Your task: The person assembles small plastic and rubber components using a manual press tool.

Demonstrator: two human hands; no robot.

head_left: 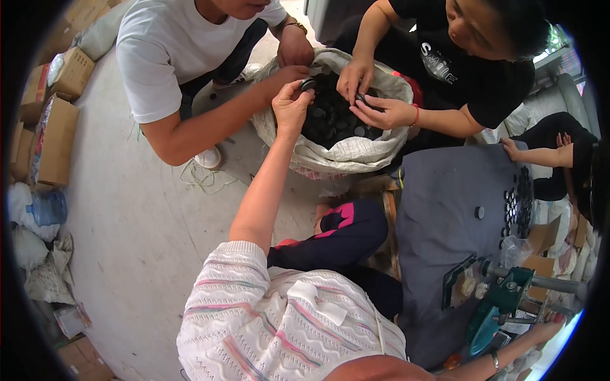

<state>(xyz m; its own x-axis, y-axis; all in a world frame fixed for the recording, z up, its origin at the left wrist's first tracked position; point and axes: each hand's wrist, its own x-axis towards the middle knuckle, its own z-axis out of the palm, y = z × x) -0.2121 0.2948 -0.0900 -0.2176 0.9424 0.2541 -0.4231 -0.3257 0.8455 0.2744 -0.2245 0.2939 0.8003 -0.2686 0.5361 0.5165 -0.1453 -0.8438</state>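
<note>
My left hand (293, 105) reaches forward over the near-left rim of a white woven sack (346, 155), holding up a small black round cap (308, 84) between thumb and fingers. Many similar black caps (330, 114) fill the sack. Far to the right, my right hand (548, 329) is closed at the lever (559, 317) of a green hand press (508, 289); the grip is small and partly unclear near the picture's rim. The press stands on a table covered with grey cloth (438, 241). One black cap (480, 212) lies alone on that cloth.
A person in a white T-shirt (152, 70) leans over the sack; another in black (470, 95) handles a cap there. Someone's hand (509, 149) rests on the table's far edge, near several spread caps (518, 200). Cardboard boxes (57, 140) and a blue water bottle (47, 208) line the left.
</note>
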